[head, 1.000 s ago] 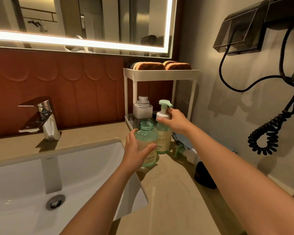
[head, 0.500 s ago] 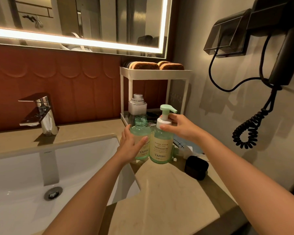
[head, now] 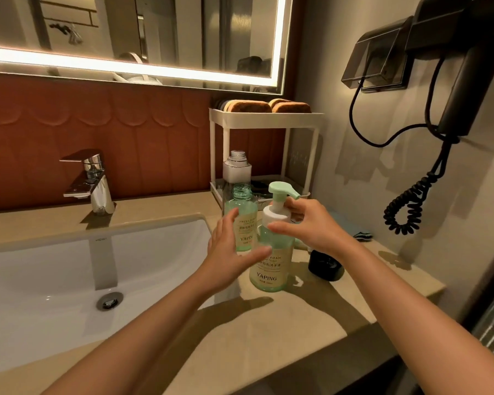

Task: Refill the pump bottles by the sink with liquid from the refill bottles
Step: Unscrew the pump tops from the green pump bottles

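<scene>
Head camera looks down on a beige stone counter (head: 268,332) to the right of a white ceramic basin (head: 40,280). A translucent green plastic pump bottle (head: 268,269), white-collared with a mint pump head, stands upright near the counter's middle, close to the basin's right rim. The right hand (head: 311,226) pinches its white collar, thumb in front and fingers curled behind, under the spout. The left hand (head: 228,252) is spread with straight fingers, its thumb reaching across the front of the pump bottle's body; it grips nothing, and whether it touches is unclear.

Just behind it a smaller green translucent capless bottle (head: 241,206) stands toward the counter's back edge, in front of a white two-tier rack (head: 265,118). A clear capless bottle of white liquid (head: 237,169) sits on the rack's lower shelf. A round black cap (head: 325,267) lies near the counter's right edge.

The step in hand looks like opening the pump bottle. The next move calls for the left hand to close round the body and brace it while the right twists the collar loose. The pump and its tube should then lift straight up, leaving the neck free for pouring.
</scene>
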